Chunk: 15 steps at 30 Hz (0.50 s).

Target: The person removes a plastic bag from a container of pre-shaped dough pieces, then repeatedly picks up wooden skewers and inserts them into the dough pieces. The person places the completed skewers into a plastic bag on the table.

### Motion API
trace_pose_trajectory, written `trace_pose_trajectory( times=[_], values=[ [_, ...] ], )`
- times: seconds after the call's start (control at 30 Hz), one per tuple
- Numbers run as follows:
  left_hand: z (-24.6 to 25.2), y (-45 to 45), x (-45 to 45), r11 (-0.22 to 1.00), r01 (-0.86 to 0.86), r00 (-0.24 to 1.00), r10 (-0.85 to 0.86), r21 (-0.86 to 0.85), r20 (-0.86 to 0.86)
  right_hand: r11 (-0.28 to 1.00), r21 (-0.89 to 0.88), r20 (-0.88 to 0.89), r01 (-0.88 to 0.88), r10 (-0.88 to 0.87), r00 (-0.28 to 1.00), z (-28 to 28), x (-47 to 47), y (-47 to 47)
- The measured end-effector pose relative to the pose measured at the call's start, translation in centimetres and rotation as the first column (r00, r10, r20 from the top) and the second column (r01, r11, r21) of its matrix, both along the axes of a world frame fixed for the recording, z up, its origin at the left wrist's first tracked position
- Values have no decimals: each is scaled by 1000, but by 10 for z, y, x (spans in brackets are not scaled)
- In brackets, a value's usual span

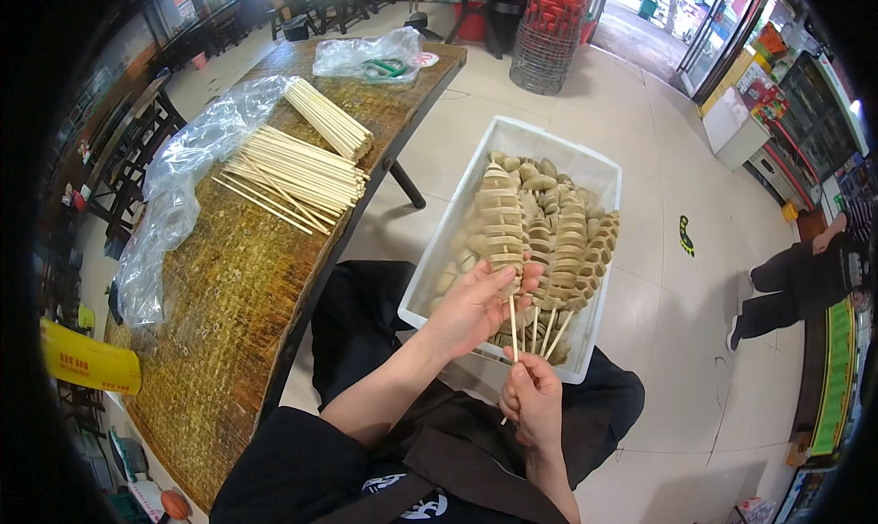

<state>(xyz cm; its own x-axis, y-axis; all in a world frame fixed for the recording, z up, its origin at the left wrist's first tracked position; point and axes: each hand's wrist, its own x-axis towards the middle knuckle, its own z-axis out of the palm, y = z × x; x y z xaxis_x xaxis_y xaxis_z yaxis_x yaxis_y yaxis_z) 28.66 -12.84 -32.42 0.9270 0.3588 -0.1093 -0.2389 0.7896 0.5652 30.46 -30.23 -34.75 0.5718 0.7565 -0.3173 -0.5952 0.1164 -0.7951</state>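
Note:
My left hand (481, 306) cups the lower end of a spiral-cut, brownish food piece (501, 215) on a wooden skewer (514, 326). Below it, my right hand (531, 395) grips the bare part of the same skewer. Both hands are over the near end of a white plastic tub (612, 263), which rests by my lap. Several more spiral-cut pieces on skewers (568, 249) lie fanned out in the tub, close to the right of the held one. Whole brownish oval pieces (538, 181) lie at the tub's far end and left side.
A wooden table (233, 304) on the left bears loose skewers (302, 171), a skewer bundle (329, 118), clear plastic bags (185, 153) and green-handled scissors (384, 68). Stacked wire baskets (545, 51) stand on the floor beyond. Another person (796, 284) stands at the right.

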Motion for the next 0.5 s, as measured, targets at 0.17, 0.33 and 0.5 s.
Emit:
trace_pose_trajectory(
  times=[0.17,0.33,0.5],
  values=[
    [-19,-12,-5,992,79,991,-89,95,104,1000,11,17,-8,8,1000,-2,0,1],
    [-12,-22,-11,993,90,996,-89,82,-18,1000,25,21,18,-19,1000,1,2,3],
    [-1,-16,-9,998,41,999,-42,44,15,1000,24,17,5,-6,1000,-1,3,0]
  ],
)
